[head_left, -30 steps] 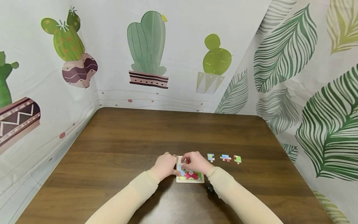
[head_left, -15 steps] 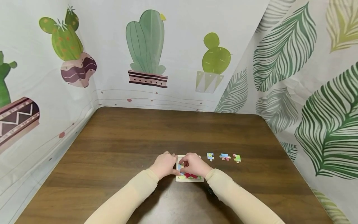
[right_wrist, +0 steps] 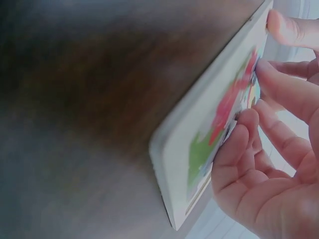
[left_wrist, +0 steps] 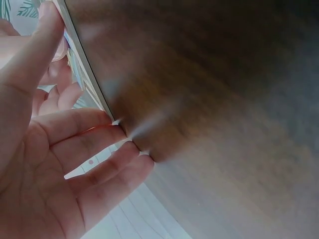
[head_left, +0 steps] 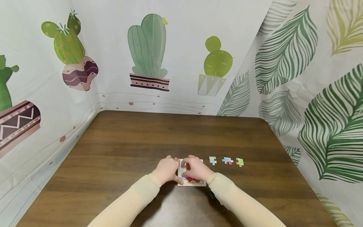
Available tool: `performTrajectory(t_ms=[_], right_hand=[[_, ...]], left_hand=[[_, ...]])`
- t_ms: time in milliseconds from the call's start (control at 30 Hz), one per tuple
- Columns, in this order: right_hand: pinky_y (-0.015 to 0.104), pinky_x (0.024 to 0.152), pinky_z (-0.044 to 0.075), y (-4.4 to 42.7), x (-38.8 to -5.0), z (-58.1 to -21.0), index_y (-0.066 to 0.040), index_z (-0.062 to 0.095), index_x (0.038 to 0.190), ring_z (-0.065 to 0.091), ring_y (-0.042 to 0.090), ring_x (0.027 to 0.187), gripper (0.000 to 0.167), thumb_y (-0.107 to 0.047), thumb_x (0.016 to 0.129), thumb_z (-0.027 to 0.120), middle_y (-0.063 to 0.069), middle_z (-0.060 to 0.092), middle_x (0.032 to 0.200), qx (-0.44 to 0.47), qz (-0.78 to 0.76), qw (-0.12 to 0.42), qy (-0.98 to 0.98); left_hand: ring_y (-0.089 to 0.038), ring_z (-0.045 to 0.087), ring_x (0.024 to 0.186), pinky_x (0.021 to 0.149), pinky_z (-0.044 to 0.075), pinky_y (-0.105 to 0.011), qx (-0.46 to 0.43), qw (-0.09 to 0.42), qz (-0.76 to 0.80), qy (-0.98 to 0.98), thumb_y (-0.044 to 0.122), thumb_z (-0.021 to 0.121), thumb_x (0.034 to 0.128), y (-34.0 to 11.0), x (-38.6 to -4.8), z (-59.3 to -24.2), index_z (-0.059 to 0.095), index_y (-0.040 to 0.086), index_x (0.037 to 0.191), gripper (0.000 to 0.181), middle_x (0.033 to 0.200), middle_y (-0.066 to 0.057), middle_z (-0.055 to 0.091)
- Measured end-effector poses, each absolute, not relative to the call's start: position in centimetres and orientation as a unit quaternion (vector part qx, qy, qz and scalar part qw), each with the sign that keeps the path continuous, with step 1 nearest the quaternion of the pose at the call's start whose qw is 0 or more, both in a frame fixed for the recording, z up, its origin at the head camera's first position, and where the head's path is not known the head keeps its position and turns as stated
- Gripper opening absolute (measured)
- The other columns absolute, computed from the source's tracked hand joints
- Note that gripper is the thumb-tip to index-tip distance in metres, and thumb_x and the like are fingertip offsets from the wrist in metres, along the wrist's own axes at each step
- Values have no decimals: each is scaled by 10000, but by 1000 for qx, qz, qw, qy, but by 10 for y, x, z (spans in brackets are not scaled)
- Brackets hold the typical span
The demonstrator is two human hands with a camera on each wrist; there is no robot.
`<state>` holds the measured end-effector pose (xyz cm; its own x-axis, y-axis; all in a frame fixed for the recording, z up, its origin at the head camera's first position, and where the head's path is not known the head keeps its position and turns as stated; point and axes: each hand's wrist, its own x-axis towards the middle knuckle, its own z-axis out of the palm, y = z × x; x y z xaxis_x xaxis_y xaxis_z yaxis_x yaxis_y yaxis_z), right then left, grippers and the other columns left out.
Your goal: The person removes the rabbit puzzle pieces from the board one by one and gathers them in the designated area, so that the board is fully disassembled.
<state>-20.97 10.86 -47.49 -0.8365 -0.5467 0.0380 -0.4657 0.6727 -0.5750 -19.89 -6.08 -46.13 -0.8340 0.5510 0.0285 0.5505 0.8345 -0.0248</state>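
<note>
Since a second ago our right hand (head_left: 196,168) has slid slightly left and closer to us, so it hides more of the puzzle board (head_left: 195,185), and our left hand (head_left: 168,170) has its thumb a bit further down the board's edge. Board itself looks like it hasn't budged: it's lying flat on the brown table (head_left: 170,132), between both hands.

Left hand is spread along the left side. From the left wrist view we can see four fairly straight fingers, tips down by the board, with the thumb against the frame. Right hand is bent over the picture, thumb and index tips down at it, other fingers curled in. We honestly can't tell if it's pinching a piece or just pressing one. Some red flowers (head_left: 193,180) show below it.

Off to the right we've got three loose pieces in a row, well apart: a blue one with yellow (head_left: 212,160), a blue and red one (head_left: 227,160) and a mostly green one (head_left: 239,161). We've got cream sleeves (head_left: 133,198) on both arms, and the white cloth (head_left: 184,31) behind has printed cacti (head_left: 151,47) and big leaves (head_left: 289,53).
</note>
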Motion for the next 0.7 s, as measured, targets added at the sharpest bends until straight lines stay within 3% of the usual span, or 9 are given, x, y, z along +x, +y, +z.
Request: performTrajectory(t_ms=[167, 433, 700], right_hand=[[229, 619, 433, 108, -209, -476, -95, 633, 897, 468, 114, 696, 213, -114, 751, 787, 23, 507, 791, -267, -303, 65, 913], [222, 558, 415, 110, -213, -479, -98, 628, 850, 473, 106, 630, 110, -104, 811, 731, -28, 522, 698, -222, -345, 92, 907], [222, 577, 401, 111, -215, -478, -59, 655, 873, 470, 104, 649, 42, -81, 849, 682, -32, 525, 708, -231, -349, 109, 901]], left_hand=[[-221, 564, 817, 608, 532, -326, -284, 15, 9, -959, 703, 765, 514, -61, -200, -462, 664, 108, 1002, 776, 900, -2, 659], [-214, 566, 809, 588, 537, -329, -278, 12, 7, -960, 712, 746, 526, -61, -199, -462, 675, 88, 1029, 805, 908, -15, 667], [-207, 562, 787, 552, 527, -323, -264, 22, 8, -964, 671, 757, 563, -57, -199, -465, 675, 102, 949, 692, 791, 14, 609]])
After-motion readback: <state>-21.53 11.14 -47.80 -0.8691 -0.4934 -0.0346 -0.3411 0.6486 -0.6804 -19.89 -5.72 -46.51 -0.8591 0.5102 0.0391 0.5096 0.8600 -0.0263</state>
